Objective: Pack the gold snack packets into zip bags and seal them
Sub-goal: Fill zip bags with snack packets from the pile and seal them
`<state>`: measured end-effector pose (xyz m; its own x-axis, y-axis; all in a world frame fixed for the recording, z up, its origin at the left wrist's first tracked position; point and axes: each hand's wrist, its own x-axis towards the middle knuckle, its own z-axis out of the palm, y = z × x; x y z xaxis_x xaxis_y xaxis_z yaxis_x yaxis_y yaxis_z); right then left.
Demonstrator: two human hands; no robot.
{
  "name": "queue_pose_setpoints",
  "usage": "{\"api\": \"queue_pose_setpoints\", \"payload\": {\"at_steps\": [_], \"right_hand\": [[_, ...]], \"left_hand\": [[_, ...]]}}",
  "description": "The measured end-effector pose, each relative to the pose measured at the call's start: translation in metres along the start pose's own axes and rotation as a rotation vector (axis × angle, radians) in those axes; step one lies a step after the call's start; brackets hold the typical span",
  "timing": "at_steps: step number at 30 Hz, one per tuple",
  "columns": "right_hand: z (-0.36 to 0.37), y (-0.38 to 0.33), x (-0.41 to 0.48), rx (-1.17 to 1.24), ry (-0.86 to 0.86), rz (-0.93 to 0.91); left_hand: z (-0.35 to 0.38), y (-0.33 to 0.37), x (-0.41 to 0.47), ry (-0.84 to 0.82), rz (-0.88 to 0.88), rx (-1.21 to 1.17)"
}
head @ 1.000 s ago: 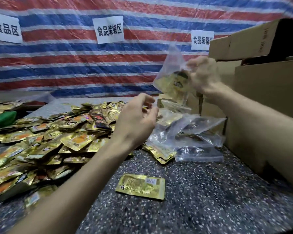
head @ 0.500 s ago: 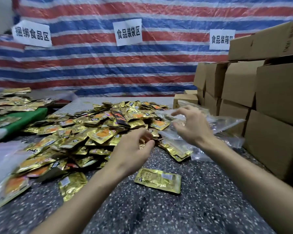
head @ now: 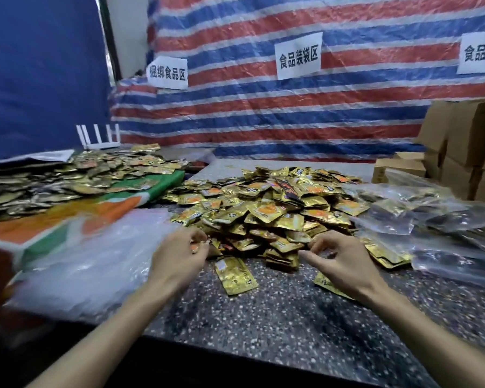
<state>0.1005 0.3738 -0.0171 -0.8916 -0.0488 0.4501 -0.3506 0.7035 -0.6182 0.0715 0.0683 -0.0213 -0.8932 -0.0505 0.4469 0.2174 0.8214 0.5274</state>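
Note:
A big heap of gold snack packets (head: 266,208) lies on the speckled table (head: 277,323). My left hand (head: 179,256) is at the heap's near left edge, fingers curled around a small gold packet. My right hand (head: 342,259) hovers at the heap's near right edge with loosely curled fingers and holds nothing. One loose gold packet (head: 235,275) lies flat between my hands, and another (head: 326,284) peeks out under my right wrist. Filled clear zip bags (head: 431,219) are piled to the right. A stack of clear plastic bags (head: 95,264) sits to the left.
A second spread of gold packets (head: 67,177) covers a green and orange cloth (head: 101,214) at the left. Cardboard boxes (head: 459,141) are stacked at the right. A striped tarp with paper signs (head: 297,56) hangs behind the table.
My right hand lowered the filled zip bag onto the pile at the right, let go and came back to the heap. The view swung left. My left hand stayed curled near the heap.

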Motion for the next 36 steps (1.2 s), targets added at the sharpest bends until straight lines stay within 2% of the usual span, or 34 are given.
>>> {"api": "queue_pose_setpoints", "payload": {"at_steps": [2, 4, 6, 7, 11, 15, 17, 20, 22, 24, 27, 29, 31, 33, 36], "right_hand": [[0.006, -0.004, 0.0, 0.019, 0.009, -0.006], [0.013, -0.007, -0.001, 0.043, 0.018, -0.016], [0.019, -0.009, -0.002, 0.061, 0.047, -0.029], [0.021, -0.009, -0.003, 0.069, 0.068, -0.039], [0.03, 0.001, -0.011, 0.136, 0.151, -0.08], [0.039, 0.016, -0.02, 0.156, 0.189, -0.076], [0.037, 0.019, -0.019, 0.194, 0.209, -0.097], [0.033, 0.014, -0.018, 0.23, 0.231, -0.142], [0.033, 0.007, -0.017, 0.231, 0.217, -0.135], [0.03, -0.004, -0.017, 0.296, 0.162, -0.09], [0.023, -0.027, -0.017, 0.533, 0.015, -0.007], [0.017, -0.045, -0.015, 0.693, -0.08, 0.079], [0.008, -0.06, -0.011, 0.826, -0.169, 0.181], [-0.006, -0.071, -0.009, 0.883, -0.258, 0.243], [-0.022, -0.077, -0.015, 0.772, -0.314, 0.196]], "left_hand": [[-0.012, -0.031, 0.006, 0.093, -0.104, 0.242], [-0.023, -0.057, 0.012, 0.102, -0.253, 0.462], [-0.032, -0.074, 0.015, 0.107, -0.378, 0.558], [-0.036, -0.08, 0.016, 0.126, -0.393, 0.58], [-0.049, -0.095, 0.016, 0.219, -0.271, 0.707], [-0.064, -0.1, 0.015, 0.044, -0.41, 0.947], [-0.075, -0.096, 0.016, 0.055, -0.435, 0.951], [-0.095, -0.08, 0.019, 0.202, -0.41, 0.808], [-0.102, -0.061, 0.018, 0.308, -0.29, 0.716], [-0.101, -0.033, 0.012, 0.362, -0.059, 0.545], [-0.09, 0.016, -0.004, 0.294, 0.263, 0.191], [-0.078, 0.046, -0.019, 0.234, 0.452, 0.073], [-0.063, 0.067, -0.035, 0.145, 0.66, 0.019], [-0.044, 0.079, -0.05, 0.048, 0.876, 0.065], [-0.017, 0.089, -0.066, -0.027, 1.081, 0.105]]}}
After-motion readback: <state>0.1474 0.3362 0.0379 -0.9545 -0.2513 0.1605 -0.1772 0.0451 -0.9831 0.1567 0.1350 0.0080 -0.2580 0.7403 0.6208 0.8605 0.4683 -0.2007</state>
